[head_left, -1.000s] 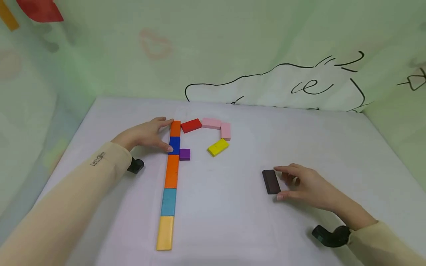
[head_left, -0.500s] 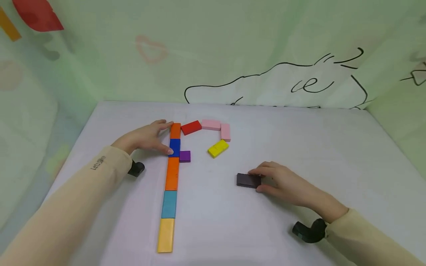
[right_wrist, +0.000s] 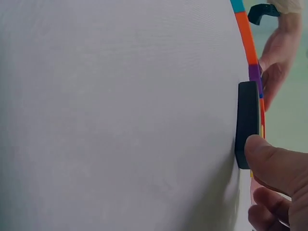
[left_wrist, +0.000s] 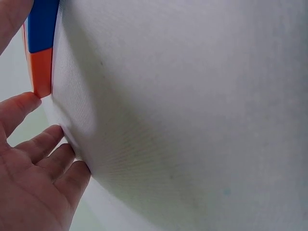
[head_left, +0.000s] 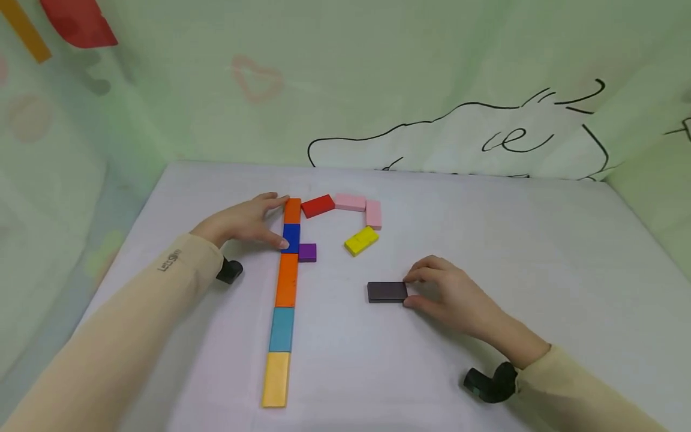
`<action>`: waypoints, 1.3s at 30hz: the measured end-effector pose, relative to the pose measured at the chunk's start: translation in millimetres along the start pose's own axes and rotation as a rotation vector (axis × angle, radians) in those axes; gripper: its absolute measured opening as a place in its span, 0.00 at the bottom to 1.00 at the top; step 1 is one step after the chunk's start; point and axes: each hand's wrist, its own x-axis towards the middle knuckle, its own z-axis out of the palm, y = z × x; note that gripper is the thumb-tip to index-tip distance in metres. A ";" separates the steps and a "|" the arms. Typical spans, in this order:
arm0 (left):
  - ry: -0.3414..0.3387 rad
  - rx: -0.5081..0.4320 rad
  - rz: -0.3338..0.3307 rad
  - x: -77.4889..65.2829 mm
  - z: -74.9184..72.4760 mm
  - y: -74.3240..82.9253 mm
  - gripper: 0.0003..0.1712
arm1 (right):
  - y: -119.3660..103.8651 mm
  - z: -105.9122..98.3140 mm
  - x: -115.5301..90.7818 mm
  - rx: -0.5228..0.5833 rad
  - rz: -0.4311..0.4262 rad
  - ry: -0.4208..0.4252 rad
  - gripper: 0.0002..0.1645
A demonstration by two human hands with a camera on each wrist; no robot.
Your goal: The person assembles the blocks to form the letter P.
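Note:
My right hand (head_left: pixel 450 297) pinches the right end of a dark brown block (head_left: pixel 387 292) between thumb and fingers. The block lies crosswise; in the right wrist view the thumb presses on the same dark block (right_wrist: pixel 247 122). My left hand (head_left: pixel 245 222) rests at the far end of a straight column of blocks. Its index fingertip touches the far orange block (head_left: pixel 293 211) and its thumb touches the blue block (head_left: pixel 291 239). A small purple block (head_left: pixel 308 252) sits against the column's right side. In the left wrist view the other fingers lie spread on the cloth.
Nearer me the column runs on with a longer orange block (head_left: pixel 287 279), a light blue block (head_left: pixel 282 329) and a pale yellow block (head_left: pixel 276 379). A red block (head_left: pixel 318 206), two pink blocks (head_left: pixel 350 202) and a yellow block (head_left: pixel 361 241) curve right from its top.
My right hand has moved left with the dark block, which has turned from lengthwise to crosswise. The left hand stays at the column; the head view has shifted slightly.

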 end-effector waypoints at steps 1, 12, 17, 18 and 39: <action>-0.002 0.000 0.000 0.4 -0.1 -0.1 0.59 | -0.6 1.7 0.9 -0.005 -0.006 0.010 0.16; -0.004 -0.001 0.004 6.3 0.4 1.8 0.59 | -24.6 23.9 47.7 -0.138 -0.056 -0.011 0.15; -0.007 -0.010 -0.001 9.7 1.4 4.8 0.59 | -29.3 28.5 60.8 -0.173 -0.016 -0.023 0.16; -0.008 -0.012 -0.005 10.0 1.7 5.3 0.59 | -29.9 28.9 62.4 -0.172 -0.015 -0.022 0.16; 0.007 -0.016 -0.047 6.3 1.1 -2.4 0.59 | -37.5 38.5 88.3 -0.127 -0.035 -0.038 0.17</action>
